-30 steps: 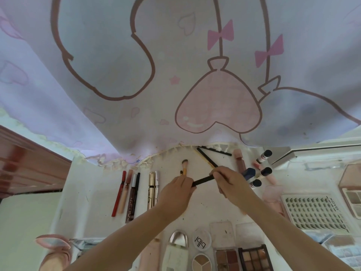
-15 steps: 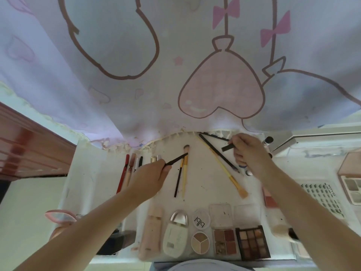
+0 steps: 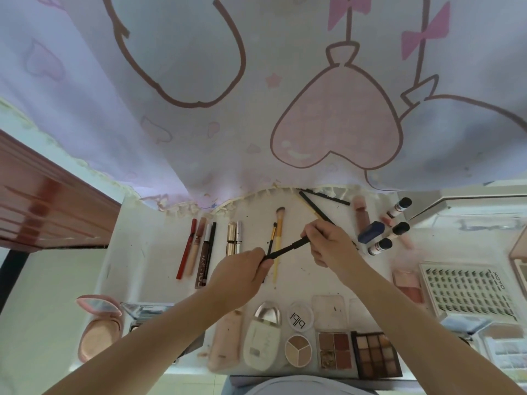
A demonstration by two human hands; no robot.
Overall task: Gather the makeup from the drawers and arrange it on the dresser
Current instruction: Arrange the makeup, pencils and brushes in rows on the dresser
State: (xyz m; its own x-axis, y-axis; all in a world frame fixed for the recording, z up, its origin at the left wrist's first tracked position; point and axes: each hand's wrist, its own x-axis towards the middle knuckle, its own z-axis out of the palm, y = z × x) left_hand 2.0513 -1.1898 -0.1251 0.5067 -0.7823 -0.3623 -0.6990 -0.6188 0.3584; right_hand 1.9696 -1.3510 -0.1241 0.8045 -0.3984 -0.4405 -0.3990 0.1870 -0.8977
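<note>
A thin black makeup stick (image 3: 288, 248) hangs slanted above the white dresser top (image 3: 148, 252). My left hand (image 3: 242, 270) pinches its lower end and my right hand (image 3: 330, 243) grips its upper end. Just behind it, a yellow-handled brush (image 3: 279, 232) and a small black brush (image 3: 272, 238) lie side by side. To their left, lip pencils (image 3: 194, 246) and gold tubes (image 3: 233, 238) lie in a row. More black pencils (image 3: 325, 196) rest at the back, partly under the curtain hem.
Along the front edge stand a pink tube (image 3: 225, 343), a white bottle (image 3: 262, 337), a round trio pan (image 3: 298, 350) and eyeshadow palettes (image 3: 376, 354). A lash tray (image 3: 467, 289) and small black-capped bottles (image 3: 379, 246) sit right. A pink compact (image 3: 98, 326) lies left. A printed curtain (image 3: 256, 95) hangs behind.
My right hand came back from the rear right with a black stick. My left hand left the small black brush beside the yellow one and rose to take the stick's lower end.
</note>
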